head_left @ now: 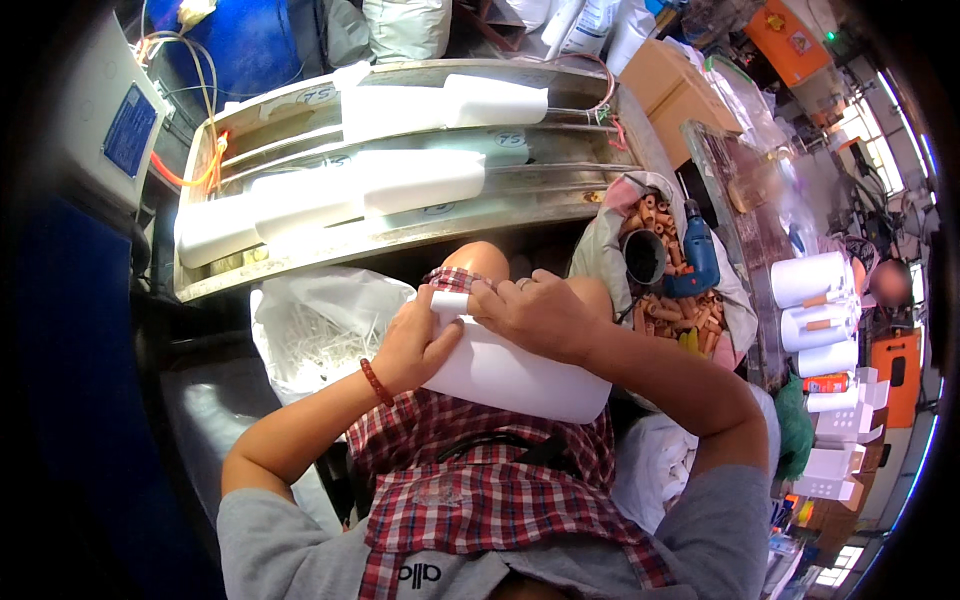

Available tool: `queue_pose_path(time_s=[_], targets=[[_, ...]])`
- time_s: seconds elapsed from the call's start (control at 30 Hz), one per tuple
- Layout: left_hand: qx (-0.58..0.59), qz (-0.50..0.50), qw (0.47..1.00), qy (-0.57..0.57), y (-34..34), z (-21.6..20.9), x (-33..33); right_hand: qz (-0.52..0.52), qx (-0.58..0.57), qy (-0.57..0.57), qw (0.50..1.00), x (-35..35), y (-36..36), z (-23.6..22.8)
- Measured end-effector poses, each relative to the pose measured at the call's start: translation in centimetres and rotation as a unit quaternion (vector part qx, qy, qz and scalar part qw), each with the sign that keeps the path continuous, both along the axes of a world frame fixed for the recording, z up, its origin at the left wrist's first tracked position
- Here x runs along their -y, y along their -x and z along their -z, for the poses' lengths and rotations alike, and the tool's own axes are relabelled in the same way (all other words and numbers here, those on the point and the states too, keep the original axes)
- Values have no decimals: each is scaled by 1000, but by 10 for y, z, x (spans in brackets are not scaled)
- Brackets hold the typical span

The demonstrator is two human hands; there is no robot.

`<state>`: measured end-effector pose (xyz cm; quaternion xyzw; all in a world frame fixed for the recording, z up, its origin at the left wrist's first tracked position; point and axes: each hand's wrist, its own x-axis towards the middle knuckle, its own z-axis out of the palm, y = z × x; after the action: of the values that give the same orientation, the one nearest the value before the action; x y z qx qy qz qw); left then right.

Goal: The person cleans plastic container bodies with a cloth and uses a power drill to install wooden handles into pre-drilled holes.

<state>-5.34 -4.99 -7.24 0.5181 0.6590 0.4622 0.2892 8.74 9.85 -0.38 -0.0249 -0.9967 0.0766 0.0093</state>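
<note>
Across my lap lies a white plastic bottle (520, 370), tilted with its narrower end up and to the left. My left hand (412, 345) is wrapped round that narrower end, the thumb laid along its near side. From the other side my right hand (535, 312) has its fingers curled in at the same end, pinching the rim. Whatever sits between those right fingertips is hidden. A red-checked apron (490, 505) covers my lap beneath the bottle.
Ahead is a long trough (540, 205) with rows of white bottles (425, 180). A white sack of clear plastic scraps (325, 335) sits left. To the right, a sack holds orange-brown tubes (680, 315) and a blue power drill (697, 255). A person (888, 283) is farther right.
</note>
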Motion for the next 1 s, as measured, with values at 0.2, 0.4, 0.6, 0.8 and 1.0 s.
queue_pose_path(time_s=[0.2,0.4,0.6,0.8,1.0], targets=[[-70,5,997,-29,-4,7,3,29,74,192,978,-3,0,-2],[-19,31,999,29,3,2,-12,64,62,387,918,-19,-3,3],[190,126,945,234,41,25,-40,331,-123,514,782,-70,-88,16],[-132,231,921,286,34,-15,-100,594,-432,443,515,-156,-292,92],[-171,311,933,62,-27,-55,-209,544,-503,596,308,-184,-312,124]])
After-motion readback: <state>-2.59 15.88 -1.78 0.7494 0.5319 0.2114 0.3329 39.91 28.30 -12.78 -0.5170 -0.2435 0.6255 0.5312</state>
